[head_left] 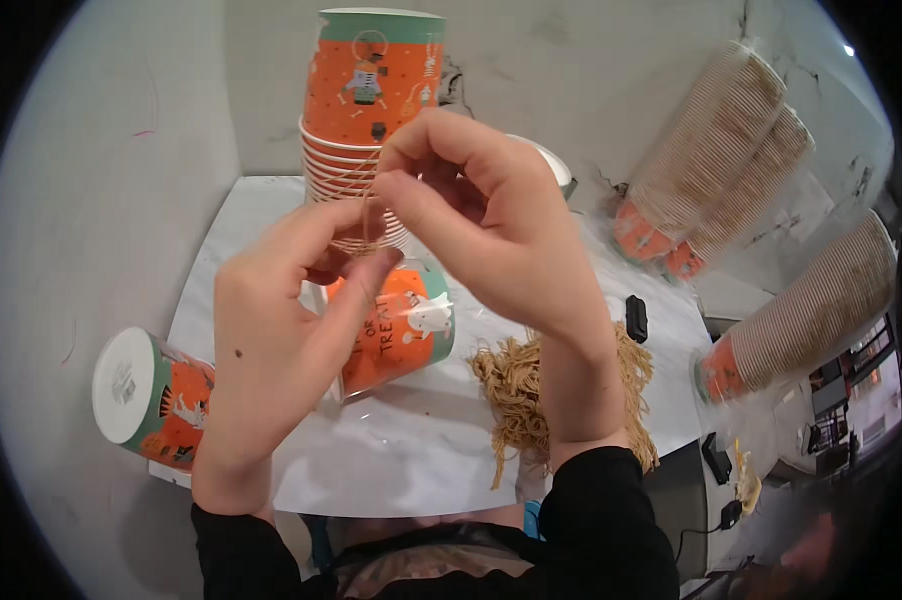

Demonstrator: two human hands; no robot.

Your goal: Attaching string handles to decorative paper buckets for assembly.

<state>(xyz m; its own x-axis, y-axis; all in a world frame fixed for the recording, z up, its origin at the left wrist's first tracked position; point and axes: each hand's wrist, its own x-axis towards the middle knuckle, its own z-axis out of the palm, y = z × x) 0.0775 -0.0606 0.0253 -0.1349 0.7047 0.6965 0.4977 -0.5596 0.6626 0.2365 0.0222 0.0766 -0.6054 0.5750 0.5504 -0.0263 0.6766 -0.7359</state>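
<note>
left hand [271, 330] pinching string [369, 215] low, above wrapped cup [406, 330] | right hand [471, 215] pinching it higher | string near-vertical between fingers

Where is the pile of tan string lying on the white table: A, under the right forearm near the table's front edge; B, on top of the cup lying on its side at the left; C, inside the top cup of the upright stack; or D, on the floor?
A: the pile of tan string lies on the white table beneath the right hand's forearm, near the table's front edge.
</note>
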